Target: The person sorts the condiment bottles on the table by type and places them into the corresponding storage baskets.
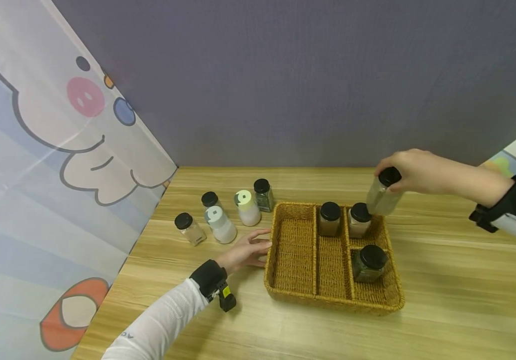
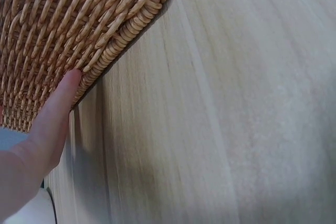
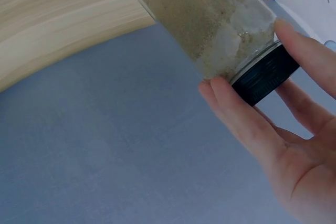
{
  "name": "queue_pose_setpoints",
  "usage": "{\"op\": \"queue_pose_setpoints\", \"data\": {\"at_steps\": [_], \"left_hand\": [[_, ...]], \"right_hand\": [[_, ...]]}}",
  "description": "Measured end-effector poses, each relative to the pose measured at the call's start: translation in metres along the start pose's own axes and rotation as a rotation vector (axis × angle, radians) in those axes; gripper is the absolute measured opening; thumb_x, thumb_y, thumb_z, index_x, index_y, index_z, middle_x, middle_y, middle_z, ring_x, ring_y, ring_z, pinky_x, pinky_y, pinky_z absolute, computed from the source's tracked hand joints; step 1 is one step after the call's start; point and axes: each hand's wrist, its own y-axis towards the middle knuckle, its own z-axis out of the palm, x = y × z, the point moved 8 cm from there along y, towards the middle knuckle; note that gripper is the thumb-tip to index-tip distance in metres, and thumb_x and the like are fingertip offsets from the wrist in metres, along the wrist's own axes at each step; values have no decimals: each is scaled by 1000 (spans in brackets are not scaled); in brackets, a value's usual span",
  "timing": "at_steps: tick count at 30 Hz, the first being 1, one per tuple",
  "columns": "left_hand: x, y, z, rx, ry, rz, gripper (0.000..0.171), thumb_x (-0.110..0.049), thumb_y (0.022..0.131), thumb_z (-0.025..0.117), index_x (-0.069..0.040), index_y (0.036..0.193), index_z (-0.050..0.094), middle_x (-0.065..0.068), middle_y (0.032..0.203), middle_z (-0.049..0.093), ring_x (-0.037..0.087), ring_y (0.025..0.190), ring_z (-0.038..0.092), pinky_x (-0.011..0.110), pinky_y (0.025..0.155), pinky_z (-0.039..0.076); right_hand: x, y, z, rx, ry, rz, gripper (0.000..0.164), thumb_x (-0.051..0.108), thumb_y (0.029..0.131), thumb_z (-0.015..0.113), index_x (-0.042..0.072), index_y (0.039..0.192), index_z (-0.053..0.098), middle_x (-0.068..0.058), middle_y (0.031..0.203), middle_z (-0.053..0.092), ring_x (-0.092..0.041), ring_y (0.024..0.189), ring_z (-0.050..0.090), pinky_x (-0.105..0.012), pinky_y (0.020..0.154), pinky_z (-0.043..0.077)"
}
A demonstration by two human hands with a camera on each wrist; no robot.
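A glass spice jar (image 1: 380, 199) with a black lid hangs tilted over the back right corner of the divided wicker basket (image 1: 295, 255). My right hand (image 1: 417, 170) grips it near its lid; the right wrist view shows tan powder inside the jar (image 3: 194, 19). Against the basket's left wall rest the extended fingers of my left hand (image 1: 247, 251). Inside the basket, one black-lidded jar (image 1: 329, 221) stands at the back of the middle column. Another jar (image 1: 359, 220) is in the back right compartment, and a jar of dark green contents (image 1: 369, 264) is in the front right one.
Left of the basket stand a tan jar (image 1: 191, 230), a black-lidded jar (image 1: 210, 199) and a green-filled jar (image 1: 264, 195). Among them are two white bottles, one grey-topped bottle (image 1: 221, 227) and one yellow-topped bottle (image 1: 248, 210). A grey panel (image 1: 285, 100) rises behind the table.
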Motion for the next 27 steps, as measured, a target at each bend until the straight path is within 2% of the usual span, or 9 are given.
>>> {"op": "queue_pose_setpoints", "data": {"at_steps": [11,21,27], "left_hand": [[0,-1,0,2,4,-8,57,-14,89,51,-9,138,23,26,133,33,38,117,40,50,87,44],[0,-2,0,5,10,-7,58,-15,89,51,-9,139,23,26,133,33,38,117,40,50,87,44],[1,-1,0,10,9,-7,58,-15,89,51,-9,139,22,26,134,32,39,118,40,50,87,44]], "right_hand": [[18,0,3,-20,-15,-49,36,9,68,74,3,102,62,-10,91,60,-19,74,55,-27,51,42],[37,-3,5,-56,16,-79,36,9,67,75,2,101,62,-8,88,59,-17,72,54,-27,53,43],[48,-5,8,-69,32,-106,36,10,67,75,3,100,62,-9,97,62,-23,83,58,-36,63,49]]}}
